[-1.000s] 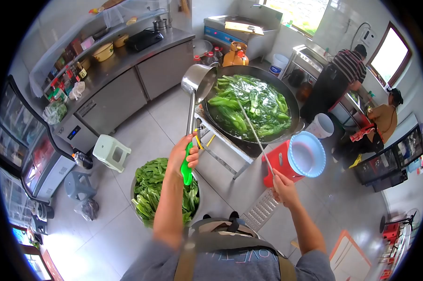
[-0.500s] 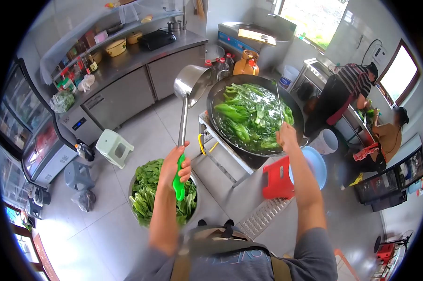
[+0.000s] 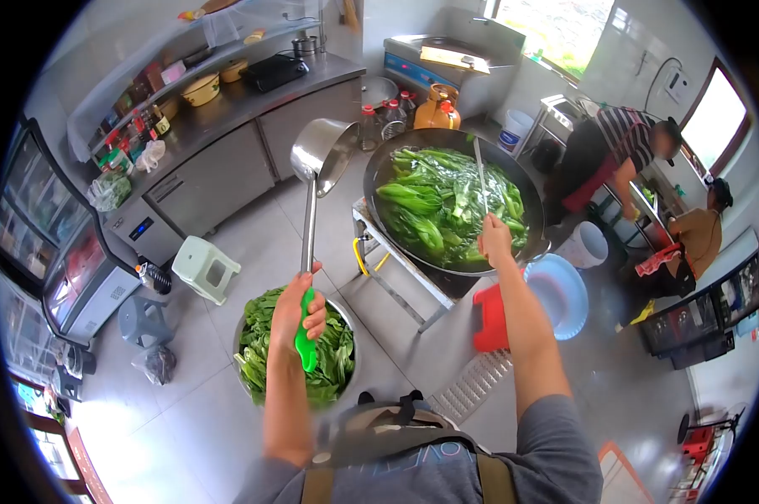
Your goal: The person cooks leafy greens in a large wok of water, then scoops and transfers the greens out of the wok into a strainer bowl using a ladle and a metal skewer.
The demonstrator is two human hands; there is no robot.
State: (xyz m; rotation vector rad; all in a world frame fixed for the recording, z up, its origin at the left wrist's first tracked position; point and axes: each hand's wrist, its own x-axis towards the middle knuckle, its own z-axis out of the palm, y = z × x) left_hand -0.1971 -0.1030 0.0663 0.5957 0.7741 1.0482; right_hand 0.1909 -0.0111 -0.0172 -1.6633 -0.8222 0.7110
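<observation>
My left hand (image 3: pixel 300 315) is closed around the green grip of a large steel ladle (image 3: pixel 311 223). The ladle's deep bowl is raised, left of the wok and apart from it. My right hand (image 3: pixel 495 242) is over the near right part of the wok (image 3: pixel 388 244), its fingers wrapped round a long thin utensil (image 3: pixel 481 172). That utensil reaches across the wok toward its far rim; its exact kind is unclear. Leafy greens (image 3: pixel 430 193) lie in liquid in the wok. Below my left forearm, a round metal basin (image 3: pixel 352 361) holds more leafy greens (image 3: pixel 329 357).
An orange gas cylinder (image 3: pixel 439 107) stands behind the wok. Near its stand are a red stool (image 3: pixel 490 319), a light blue basin (image 3: pixel 564 294) and a white bucket (image 3: pixel 585 245). Two people (image 3: pixel 619 151) work at the right. A pale green stool (image 3: pixel 205 269) stands left.
The ladle has shifted slightly left. My right hand and its utensil have moved a little left, the utensil now at a different angle. The person in stripes has lowered an arm.
</observation>
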